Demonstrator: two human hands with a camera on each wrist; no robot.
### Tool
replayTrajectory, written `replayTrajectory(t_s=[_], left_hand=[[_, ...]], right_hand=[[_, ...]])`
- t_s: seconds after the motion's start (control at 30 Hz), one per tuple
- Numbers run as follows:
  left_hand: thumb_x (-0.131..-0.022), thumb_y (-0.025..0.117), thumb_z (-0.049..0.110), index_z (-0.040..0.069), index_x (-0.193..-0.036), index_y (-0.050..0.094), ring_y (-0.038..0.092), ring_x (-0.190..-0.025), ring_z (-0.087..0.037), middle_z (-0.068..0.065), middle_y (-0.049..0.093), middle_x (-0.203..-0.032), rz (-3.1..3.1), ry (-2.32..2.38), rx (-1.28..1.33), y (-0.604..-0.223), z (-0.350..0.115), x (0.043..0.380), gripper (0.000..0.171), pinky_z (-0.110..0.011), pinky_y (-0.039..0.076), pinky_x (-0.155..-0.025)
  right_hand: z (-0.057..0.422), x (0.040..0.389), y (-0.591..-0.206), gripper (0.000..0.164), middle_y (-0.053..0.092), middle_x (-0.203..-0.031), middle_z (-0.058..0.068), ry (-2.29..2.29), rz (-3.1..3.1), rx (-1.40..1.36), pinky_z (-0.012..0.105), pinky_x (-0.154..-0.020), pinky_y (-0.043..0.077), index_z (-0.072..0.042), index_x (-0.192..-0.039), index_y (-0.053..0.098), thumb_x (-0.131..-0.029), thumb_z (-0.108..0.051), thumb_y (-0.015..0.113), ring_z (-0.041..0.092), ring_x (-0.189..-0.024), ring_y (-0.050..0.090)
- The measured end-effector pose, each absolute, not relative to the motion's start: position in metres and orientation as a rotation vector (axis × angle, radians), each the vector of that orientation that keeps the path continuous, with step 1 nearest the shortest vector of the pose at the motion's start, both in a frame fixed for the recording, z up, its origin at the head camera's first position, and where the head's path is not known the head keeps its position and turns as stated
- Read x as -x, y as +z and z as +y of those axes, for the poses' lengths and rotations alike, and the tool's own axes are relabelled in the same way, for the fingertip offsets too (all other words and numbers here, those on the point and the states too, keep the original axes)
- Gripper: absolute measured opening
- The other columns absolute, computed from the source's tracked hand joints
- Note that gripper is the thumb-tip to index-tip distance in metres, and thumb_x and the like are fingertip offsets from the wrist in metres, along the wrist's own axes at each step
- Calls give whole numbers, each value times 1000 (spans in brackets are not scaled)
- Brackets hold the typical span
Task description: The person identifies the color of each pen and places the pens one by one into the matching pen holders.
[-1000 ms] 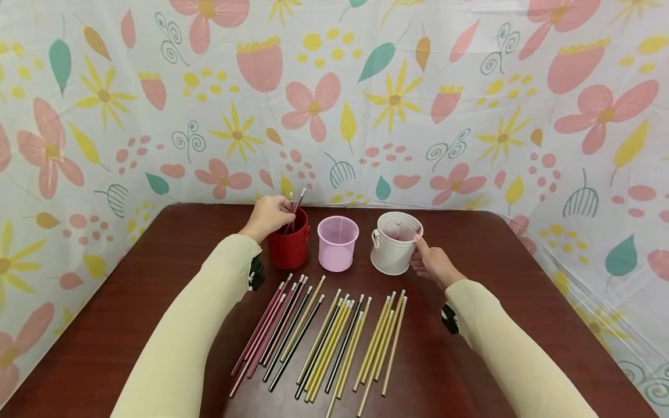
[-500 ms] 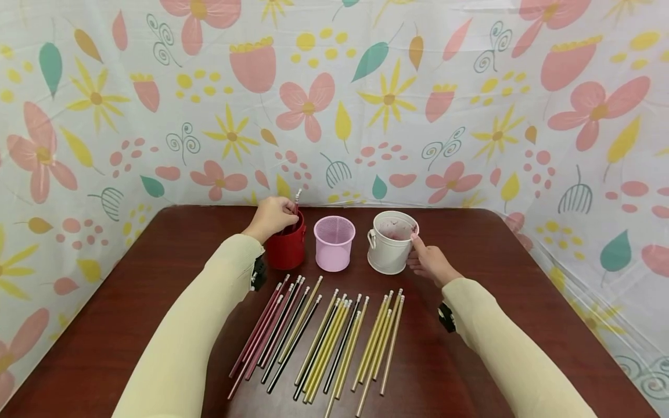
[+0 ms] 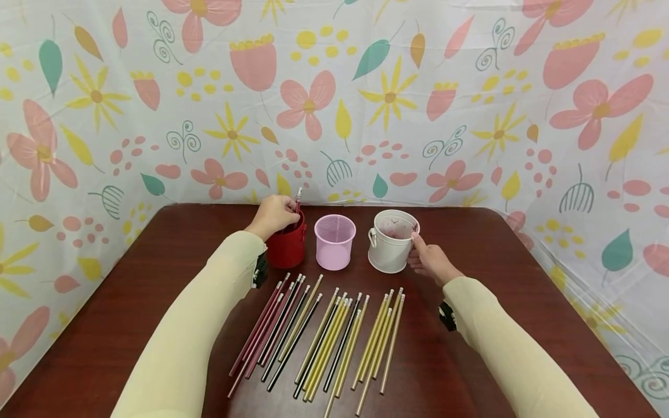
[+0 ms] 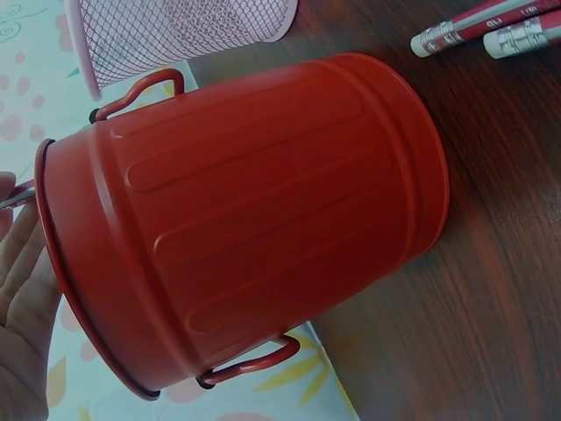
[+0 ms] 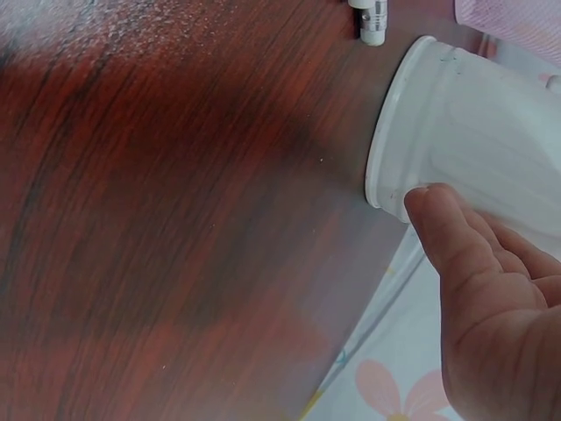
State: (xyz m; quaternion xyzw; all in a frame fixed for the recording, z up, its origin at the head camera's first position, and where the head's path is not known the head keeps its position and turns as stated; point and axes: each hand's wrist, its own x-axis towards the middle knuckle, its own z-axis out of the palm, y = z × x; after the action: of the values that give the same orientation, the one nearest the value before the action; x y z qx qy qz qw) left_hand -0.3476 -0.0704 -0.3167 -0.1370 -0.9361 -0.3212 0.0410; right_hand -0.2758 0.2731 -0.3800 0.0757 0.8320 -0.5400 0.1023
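The left hand (image 3: 274, 215) pinches red pencils (image 3: 298, 203), now bunched rather than splayed, in the red bucket (image 3: 286, 251); release appears pending. The right hand (image 3: 434, 263) grips the white bucket (image 3: 388, 253).

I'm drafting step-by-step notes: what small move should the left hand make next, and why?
Probably have the left hand loosen its pinch and let the slim dark-red pencil settle into the round, red, metal-looking bucket: it points eraser-end up and reaches down inside, while more dark-red pencils lie on the brown, wood-grained table.
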Motion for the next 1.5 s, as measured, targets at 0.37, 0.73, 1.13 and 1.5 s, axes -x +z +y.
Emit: replayTrajectory(t_s=[0.37, 0.73, 1.13, 1.5], left_hand=[[-78, 64, 10, -1, -95, 71, 61, -93, -29, -14, 70, -100, -2903, -851, 411, -317, -77, 348, 21, -37, 50, -82], [-84, 63, 10, -2, -98, 70, 63, -74, -21, -11, 70, -82, -2925, -1005, 453, -305, -82, 339, 20, -31, 50, -68], [-89, 64, 10, -3, -96, 69, 65, -67, -21, -12, 70, -81, -2902, -1211, 703, -298, -106, 305, 16, -28, 52, -60], [-89, 66, 15, -4, -86, 71, 63, -53, -17, -10, 64, -65, -3394, -891, 424, -347, -124, 265, 19, -30, 55, -52]], right_hand=[[277, 286, -376, 82, 46, -129, 40, -1514, 2402, -182, 49, -97, 44, 25, -129, 38, -102, -50, 21, 47, -120, 48], [285, 289, -363, 77, 40, -134, 41, -1467, 2311, -122, 49, -101, 40, 26, -131, 34, -102, -43, 17, 48, -124, 44], [301, 295, -365, 92, 36, -138, 40, -1438, 2166, -94, 47, -103, 39, 26, -134, 27, -98, -57, 11, 45, -125, 45], [297, 296, -362, 82, 39, -137, 38, -1453, 2192, -99, 46, -101, 42, 24, -133, 32, -100, -50, 18, 39, -120, 51]])
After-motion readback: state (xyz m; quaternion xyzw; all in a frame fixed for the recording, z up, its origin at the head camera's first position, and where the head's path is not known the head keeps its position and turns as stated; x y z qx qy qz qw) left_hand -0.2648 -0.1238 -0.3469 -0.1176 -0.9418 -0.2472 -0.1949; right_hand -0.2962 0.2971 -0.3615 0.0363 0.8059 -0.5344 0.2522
